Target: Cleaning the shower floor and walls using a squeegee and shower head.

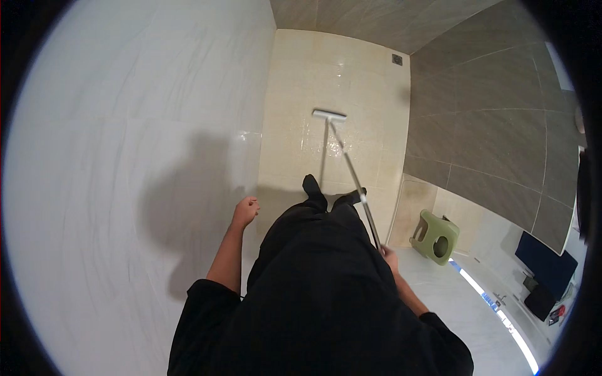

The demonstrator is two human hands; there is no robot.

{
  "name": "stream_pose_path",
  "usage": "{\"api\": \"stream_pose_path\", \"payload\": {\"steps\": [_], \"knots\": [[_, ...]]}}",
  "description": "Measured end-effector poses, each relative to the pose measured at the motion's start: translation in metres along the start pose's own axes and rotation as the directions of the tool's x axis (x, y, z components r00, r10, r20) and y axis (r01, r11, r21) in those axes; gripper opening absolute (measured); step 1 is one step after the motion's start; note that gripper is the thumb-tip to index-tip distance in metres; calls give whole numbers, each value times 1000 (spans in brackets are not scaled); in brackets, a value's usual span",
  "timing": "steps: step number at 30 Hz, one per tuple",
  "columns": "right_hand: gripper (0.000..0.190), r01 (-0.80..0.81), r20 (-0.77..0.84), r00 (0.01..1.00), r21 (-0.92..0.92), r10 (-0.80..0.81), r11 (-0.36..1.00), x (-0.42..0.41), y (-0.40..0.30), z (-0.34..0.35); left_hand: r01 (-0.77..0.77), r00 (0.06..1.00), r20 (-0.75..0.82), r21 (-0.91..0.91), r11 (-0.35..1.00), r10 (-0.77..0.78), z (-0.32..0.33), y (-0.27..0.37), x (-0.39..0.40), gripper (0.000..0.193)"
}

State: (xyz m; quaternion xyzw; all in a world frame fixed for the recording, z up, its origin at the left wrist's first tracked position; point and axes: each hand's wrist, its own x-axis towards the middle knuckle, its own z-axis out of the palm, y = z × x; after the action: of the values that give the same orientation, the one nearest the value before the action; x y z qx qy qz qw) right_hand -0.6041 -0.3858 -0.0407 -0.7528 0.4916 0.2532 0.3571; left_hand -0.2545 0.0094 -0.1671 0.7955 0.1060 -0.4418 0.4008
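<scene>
My right hand (389, 259) grips the upper end of a long metal pole (353, 174), low on the right beside my hip. The pole slants away in front of my feet to a floor squeegee head (329, 115), which is on the wet beige tile floor (289, 94). Water glistens around the head and along the pole. On the other side, my left hand (246, 211) hangs near the pale marble-look wall (108, 155), fingers curled in and holding nothing visible.
Grey tiled walls (498, 136) rise at the far end and on the right. A square floor drain (397, 59) sits in the far right corner. To my right stands a green plastic stool (435, 237). Further right, dark blue cloth (545, 263) hangs.
</scene>
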Motion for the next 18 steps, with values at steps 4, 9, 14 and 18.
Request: {"api": "stream_pose_path", "payload": {"steps": [4, 9, 14, 18], "knots": [[28, -200, 75, 980, 444, 186, 873, 104, -83, 9, -289, 845, -357, 322, 902, 398, -43, 53, -37, 29], [20, -110, 123, 990, 399, 66, 910, 268, -168, -16, -351, 122, -569, 742, 571, 813, -124, 209, -174, 18], [18, -29, 39, 999, 132, 24, 991, 338, -207, -76, -155, -656, -412, 893, 422, 632, -181, 234, -316, 16], [16, 94, -112, 991, 206, -72, 974, 247, -147, -67, -6, -883, -123, 968, 252, 452, -211, 203, -378, 14]]}}
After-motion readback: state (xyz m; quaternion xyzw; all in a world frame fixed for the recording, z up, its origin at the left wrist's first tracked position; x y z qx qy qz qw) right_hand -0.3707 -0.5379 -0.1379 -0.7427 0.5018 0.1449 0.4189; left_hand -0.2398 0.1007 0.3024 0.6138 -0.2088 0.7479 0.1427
